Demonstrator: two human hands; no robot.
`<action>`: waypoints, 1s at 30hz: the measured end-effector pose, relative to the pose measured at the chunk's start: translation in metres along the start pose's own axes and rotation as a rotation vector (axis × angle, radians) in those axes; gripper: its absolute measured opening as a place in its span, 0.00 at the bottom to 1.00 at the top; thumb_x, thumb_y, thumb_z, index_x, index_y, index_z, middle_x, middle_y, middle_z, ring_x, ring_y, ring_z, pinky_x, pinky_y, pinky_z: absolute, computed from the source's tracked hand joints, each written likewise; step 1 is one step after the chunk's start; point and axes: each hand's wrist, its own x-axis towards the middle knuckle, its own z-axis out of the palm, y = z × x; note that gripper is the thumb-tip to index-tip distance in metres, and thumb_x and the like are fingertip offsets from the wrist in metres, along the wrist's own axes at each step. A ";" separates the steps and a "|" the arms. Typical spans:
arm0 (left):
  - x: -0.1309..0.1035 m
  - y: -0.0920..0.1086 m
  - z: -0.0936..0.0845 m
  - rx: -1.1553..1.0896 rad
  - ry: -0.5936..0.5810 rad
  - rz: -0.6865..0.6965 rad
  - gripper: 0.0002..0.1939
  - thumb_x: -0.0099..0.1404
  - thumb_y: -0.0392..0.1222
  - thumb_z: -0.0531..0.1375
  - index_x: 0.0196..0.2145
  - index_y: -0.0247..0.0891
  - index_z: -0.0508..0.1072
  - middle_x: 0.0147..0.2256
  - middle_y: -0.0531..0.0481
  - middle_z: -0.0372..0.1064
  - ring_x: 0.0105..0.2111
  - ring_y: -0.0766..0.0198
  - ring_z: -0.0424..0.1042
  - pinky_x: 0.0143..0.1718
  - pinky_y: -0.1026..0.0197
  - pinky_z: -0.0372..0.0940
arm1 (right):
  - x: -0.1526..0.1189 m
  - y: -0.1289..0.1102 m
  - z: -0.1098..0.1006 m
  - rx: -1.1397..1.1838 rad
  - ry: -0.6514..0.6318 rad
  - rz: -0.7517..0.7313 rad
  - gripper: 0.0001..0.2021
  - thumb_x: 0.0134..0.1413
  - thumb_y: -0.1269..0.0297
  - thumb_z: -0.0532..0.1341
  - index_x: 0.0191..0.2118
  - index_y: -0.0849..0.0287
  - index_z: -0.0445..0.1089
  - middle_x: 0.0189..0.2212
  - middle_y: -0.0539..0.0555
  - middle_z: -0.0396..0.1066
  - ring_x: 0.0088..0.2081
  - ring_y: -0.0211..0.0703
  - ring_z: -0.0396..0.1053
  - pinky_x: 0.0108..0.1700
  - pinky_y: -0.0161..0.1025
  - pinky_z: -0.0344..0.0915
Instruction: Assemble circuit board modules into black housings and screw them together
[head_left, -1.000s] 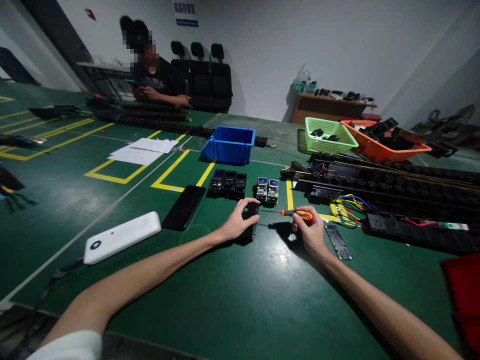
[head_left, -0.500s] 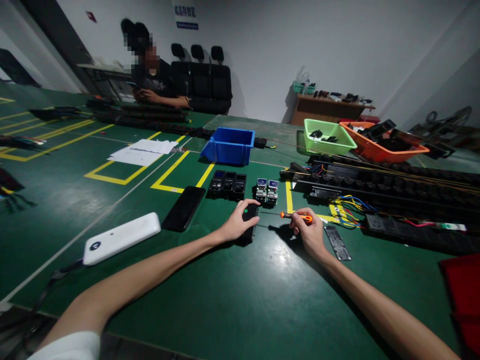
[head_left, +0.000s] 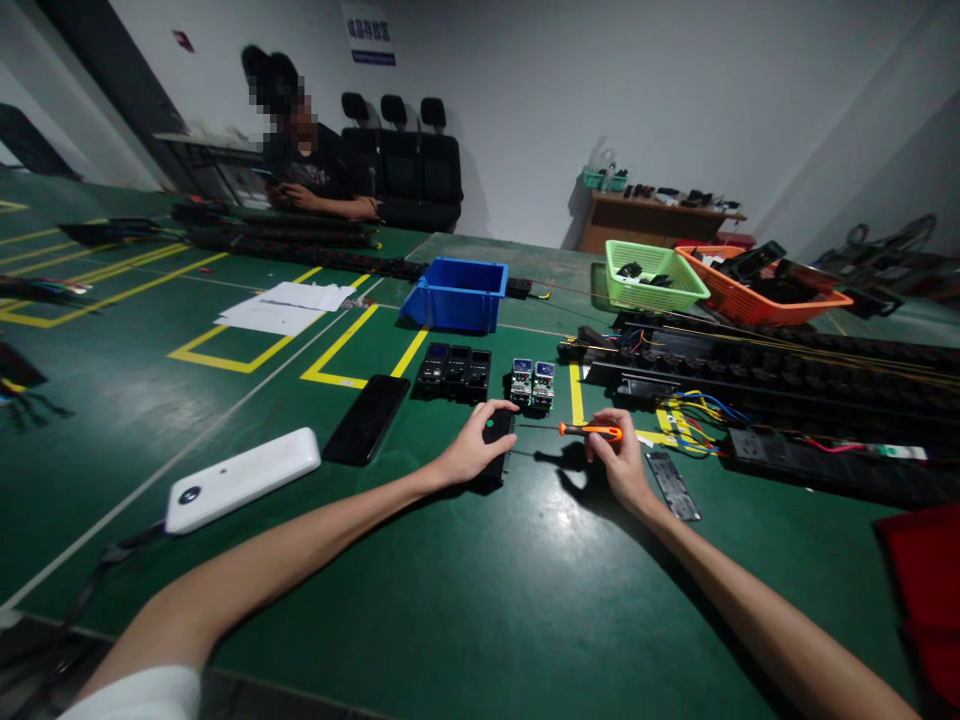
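Observation:
On the green table, my left hand (head_left: 477,446) grips a black box-shaped part (head_left: 496,462) with a green dot on it. My right hand (head_left: 619,458) holds an orange-handled screwdriver (head_left: 592,431), its thin shaft pointing left at the black part's right side. Whether the tip touches is too small to tell. Just behind stand two small circuit modules (head_left: 532,384) with blue tops. To their left is a group of black modules (head_left: 454,372). A flat black plate (head_left: 673,486) lies right of my right hand.
A phone (head_left: 367,420) and white power bank (head_left: 241,480) lie left. Behind are a blue bin (head_left: 459,295), green basket (head_left: 652,275) and orange basket (head_left: 761,295). Black rails with wires (head_left: 750,375) lie right. A person (head_left: 307,170) sits across the table.
The fingers of my right hand have loosened and spread a little around the screwdriver handle. My left hand stays on the black part.

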 end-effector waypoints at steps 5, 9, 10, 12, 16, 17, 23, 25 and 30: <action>0.001 -0.002 0.001 0.022 0.007 0.014 0.21 0.61 0.41 0.59 0.52 0.43 0.65 0.49 0.47 0.63 0.51 0.55 0.64 0.56 0.52 0.57 | 0.001 0.006 -0.003 0.030 -0.027 -0.036 0.09 0.56 0.59 0.61 0.40 0.53 0.61 0.23 0.44 0.65 0.23 0.36 0.63 0.27 0.34 0.60; 0.001 -0.003 0.001 0.027 0.001 0.013 0.20 0.61 0.42 0.59 0.51 0.43 0.66 0.48 0.47 0.63 0.50 0.56 0.64 0.55 0.53 0.57 | 0.002 0.007 -0.002 0.028 -0.019 -0.044 0.09 0.58 0.59 0.60 0.39 0.55 0.61 0.21 0.44 0.64 0.22 0.35 0.62 0.25 0.33 0.58; 0.001 -0.002 0.001 0.028 -0.001 0.014 0.20 0.61 0.42 0.59 0.51 0.43 0.65 0.48 0.47 0.63 0.50 0.56 0.64 0.55 0.53 0.57 | 0.002 0.006 -0.001 0.024 -0.015 -0.041 0.08 0.58 0.59 0.60 0.38 0.55 0.61 0.21 0.44 0.64 0.21 0.35 0.62 0.25 0.33 0.58; 0.001 -0.002 0.000 0.031 -0.005 0.012 0.20 0.61 0.42 0.59 0.51 0.43 0.65 0.48 0.47 0.63 0.49 0.56 0.64 0.55 0.53 0.58 | 0.002 0.005 -0.001 0.014 -0.006 -0.032 0.08 0.58 0.58 0.60 0.37 0.55 0.61 0.19 0.43 0.63 0.19 0.33 0.60 0.23 0.32 0.56; 0.001 -0.001 0.000 0.042 -0.011 0.005 0.20 0.62 0.42 0.59 0.51 0.43 0.65 0.47 0.47 0.63 0.48 0.57 0.65 0.54 0.53 0.58 | 0.002 0.005 0.000 -0.017 0.003 -0.010 0.09 0.59 0.57 0.59 0.34 0.55 0.61 0.16 0.42 0.60 0.16 0.32 0.57 0.20 0.30 0.52; 0.001 -0.001 0.000 0.044 -0.011 0.004 0.20 0.62 0.43 0.59 0.51 0.42 0.65 0.47 0.47 0.63 0.47 0.57 0.65 0.54 0.53 0.58 | 0.002 0.005 0.000 -0.028 0.005 -0.003 0.10 0.59 0.56 0.59 0.33 0.55 0.60 0.15 0.41 0.59 0.16 0.31 0.56 0.19 0.30 0.51; 0.001 -0.002 0.000 0.036 -0.010 0.013 0.20 0.61 0.42 0.59 0.51 0.43 0.65 0.47 0.47 0.63 0.48 0.57 0.64 0.54 0.53 0.58 | 0.002 0.008 -0.001 -0.095 0.002 0.040 0.13 0.61 0.54 0.57 0.30 0.56 0.60 0.13 0.41 0.57 0.14 0.32 0.54 0.17 0.30 0.49; 0.001 -0.003 0.000 0.034 -0.007 0.012 0.20 0.61 0.42 0.59 0.51 0.42 0.65 0.47 0.47 0.63 0.48 0.57 0.65 0.54 0.54 0.58 | 0.001 0.009 -0.002 -0.074 -0.013 0.026 0.11 0.61 0.54 0.56 0.34 0.55 0.60 0.15 0.42 0.59 0.16 0.33 0.57 0.19 0.31 0.52; 0.001 -0.003 0.001 0.028 -0.001 0.011 0.19 0.61 0.41 0.59 0.51 0.42 0.65 0.47 0.47 0.63 0.48 0.57 0.65 0.53 0.54 0.58 | -0.003 0.008 -0.003 -0.020 -0.019 -0.076 0.13 0.59 0.58 0.58 0.47 0.52 0.56 0.25 0.45 0.65 0.25 0.38 0.65 0.29 0.36 0.61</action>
